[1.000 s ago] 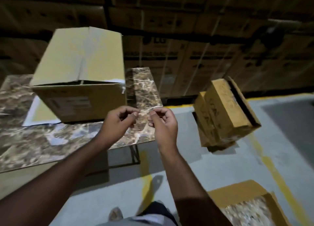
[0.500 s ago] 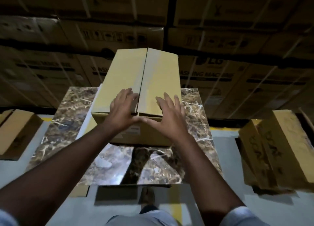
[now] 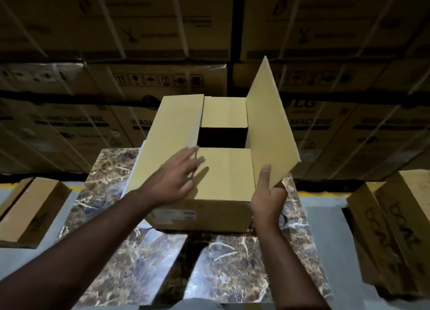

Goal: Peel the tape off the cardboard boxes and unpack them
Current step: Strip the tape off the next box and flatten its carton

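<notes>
Both hands are at work on the plain tan cardboard box [image 3: 209, 193] that sits on the dark marble-patterned surface [image 3: 139, 251]. The left hand [image 3: 173, 181] lies with fingers spread and fairly straight at the inner edge of the left top flap [image 3: 169, 142], which is only partly raised, while the right hand [image 3: 267, 198] pinches the near corner of the tall right top flap [image 3: 270, 132], thumb on its inner face, holding it swung up and outward. Two short inner flaps remain folded down across the opening, with a dark gap between them; the contents cannot be seen. To finish opening well, I judge the left flap should be folded fully back past the box wall so it stays put, then each inner flap lifted from its free edge, one hand steadying the box so it does not slide.
</notes>
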### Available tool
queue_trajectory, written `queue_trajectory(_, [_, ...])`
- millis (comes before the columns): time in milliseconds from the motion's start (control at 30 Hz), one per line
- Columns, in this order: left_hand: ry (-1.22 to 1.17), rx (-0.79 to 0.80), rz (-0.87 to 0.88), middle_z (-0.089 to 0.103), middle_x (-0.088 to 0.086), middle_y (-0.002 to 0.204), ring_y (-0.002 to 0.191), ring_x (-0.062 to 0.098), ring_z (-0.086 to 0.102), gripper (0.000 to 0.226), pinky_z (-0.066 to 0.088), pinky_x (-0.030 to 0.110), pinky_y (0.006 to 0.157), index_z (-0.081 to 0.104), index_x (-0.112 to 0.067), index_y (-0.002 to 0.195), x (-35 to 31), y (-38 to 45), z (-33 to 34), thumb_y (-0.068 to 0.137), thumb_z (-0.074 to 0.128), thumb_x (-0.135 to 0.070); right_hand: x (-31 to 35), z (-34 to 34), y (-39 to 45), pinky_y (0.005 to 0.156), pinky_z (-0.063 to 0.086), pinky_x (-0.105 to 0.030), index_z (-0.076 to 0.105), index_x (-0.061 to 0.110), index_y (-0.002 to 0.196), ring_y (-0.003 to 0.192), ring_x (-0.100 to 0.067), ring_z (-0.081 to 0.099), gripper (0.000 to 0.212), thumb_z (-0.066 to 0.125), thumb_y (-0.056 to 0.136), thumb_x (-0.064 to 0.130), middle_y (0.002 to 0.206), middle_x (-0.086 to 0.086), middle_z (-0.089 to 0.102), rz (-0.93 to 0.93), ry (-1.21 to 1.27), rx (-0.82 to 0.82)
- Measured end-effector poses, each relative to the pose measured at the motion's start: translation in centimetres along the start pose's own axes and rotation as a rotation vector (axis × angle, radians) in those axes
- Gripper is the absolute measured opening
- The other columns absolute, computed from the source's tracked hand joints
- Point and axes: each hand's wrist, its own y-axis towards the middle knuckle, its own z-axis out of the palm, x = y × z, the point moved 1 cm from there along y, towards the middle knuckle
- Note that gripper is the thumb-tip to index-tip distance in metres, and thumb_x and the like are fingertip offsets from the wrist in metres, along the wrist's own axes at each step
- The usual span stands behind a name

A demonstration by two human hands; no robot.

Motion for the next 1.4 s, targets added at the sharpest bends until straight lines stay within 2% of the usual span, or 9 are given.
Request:
queue_trajectory(133, [0.159,0.18,-0.045,0.031,0.003,0.166,0.153,0.019,0.026,0.066,0.004,0.044,0.128,0.031,-0.019,0.158,-4.4,4.7,0.1,0.094,0.049,-0.027,2.7,-0.6,-0.5,0.052,0.035,-0.028,0.053,0.016,0.068,0.055,-0.01,0.042,0.042,0.062,0.1,0.042,0.062,0.003,0.045,0.087,0.147,-0.146])
queue_trajectory(300, [0.473,0.24,-0.145,0.04,0.005,0.161,0.144,0.024,0.043,0.083,0.01,0.051,0.127,0.023,-0.015,0.161,-5.4,8.0,-1.8,0.087,0.058,-0.003,4.8,-1.6,-0.1,0.053,0.037,-0.027,0.041,0.023,0.067,0.054,-0.006,0.041,0.043,0.064,0.099,0.039,0.064,0.007,0.042,-0.081,0.141,-0.215])
queue_trajectory(600, [0.772,0.235,-0.157,0.063,0.002,0.123,0.122,0.025,0.051,0.043,0.027,0.051,0.106,0.051,-0.025,0.136,-5.0,7.1,-7.6,0.094,0.057,-0.028,7.7,-0.8,-1.4,0.052,0.027,-0.028,0.026,0.017,0.055,0.048,-0.014,0.027,0.064,0.066,0.094,0.049,0.051,0.001,0.028,-0.317,0.04,-0.241])
queue_trajectory(833, [0.847,0.269,-0.397,0.066,0.002,0.126,0.133,0.029,0.048,0.07,0.007,0.065,0.115,0.064,-0.029,0.125,3.8,-0.6,-13.4,0.09,0.035,-0.083,9.5,1.2,-5.8,0.049,0.027,-0.029,0.026,0.016,0.049,0.044,-0.014,0.026,0.071,0.064,0.093,0.056,0.045,0.003,0.028,-0.497,0.045,-0.264])
queue_trajectory(967, [0.742,0.326,-0.473,0.044,0.007,0.157,0.152,0.031,0.026,0.093,-0.015,0.075,0.112,0.048,-0.025,0.148,8.3,-5.7,-12.4,0.089,0.013,-0.087,12.4,2.4,-9.6,0.048,0.026,-0.023,0.026,0.024,0.045,0.036,-0.01,0.026,0.069,0.068,0.097,0.043,0.041,0.008,0.03,-0.668,0.024,-0.303])
queue_trajectory(1067, [0.25,0.369,-0.483,0.023,0.01,0.169,0.158,0.032,0.008,0.103,-0.012,0.065,0.12,0.029,-0.022,0.161,8.3,-8.2,-9.8,0.086,0.007,-0.089,14.0,3.7,-13.2,0.045,0.04,-0.014,0.063,0.0,0.058,0.046,-0.011,0.058,0.051,0.068,0.1,0.029,0.062,-0.012,0.07,-0.851,0.074,-0.257])
queue_trajectory(1167, [-0.375,0.237,-0.496,0.033,0.009,0.165,0.149,0.031,0.034,0.119,0.029,0.046,0.119,0.029,-0.017,0.16,7.1,-9.2,-8.4,0.074,0.036,-0.099,17.1,4.9,-16.2,0.06,0.058,-0.018,0.072,0.006,0.115,0.07,-0.014,0.072,0.024,0.064,0.103,0.025,0.094,-0.002,0.074,-0.998,0.054,-0.193])
queue_trajectory(1267, [-0.61,-0.032,-0.482,0.054,0.003,0.144,0.12,0.018,0.055,0.085,0.046,0.032,0.088,0.046,-0.016,0.148,6.3,-9.3,-8.2,0.086,0.062,-0.071,20.8,5.1,-17.0,0.073,0.06,-0.025,0.075,0.005,0.116,0.083,-0.01,0.071,0.027,0.062,0.103,0.025,0.094,-0.001,0.077,-1.136,-0.054,-0.217])
queue_trajectory(1400, [-0.779,-0.213,-0.418,0.063,-0.004,0.123,0.114,0.018,0.06,0.09,0.047,0.031,0.081,0.055,-0.016,0.133,4.9,-9.0,-8.0,0.072,0.067,-0.081,23.3,5.4,-18.6,0.072,0.059,-0.03,0.076,0.01,0.119,0.085,-0.017,0.074,0.024,0.065,0.102,0.024,0.095,-0.005,0.079,-1.316,-0.1,-0.223])
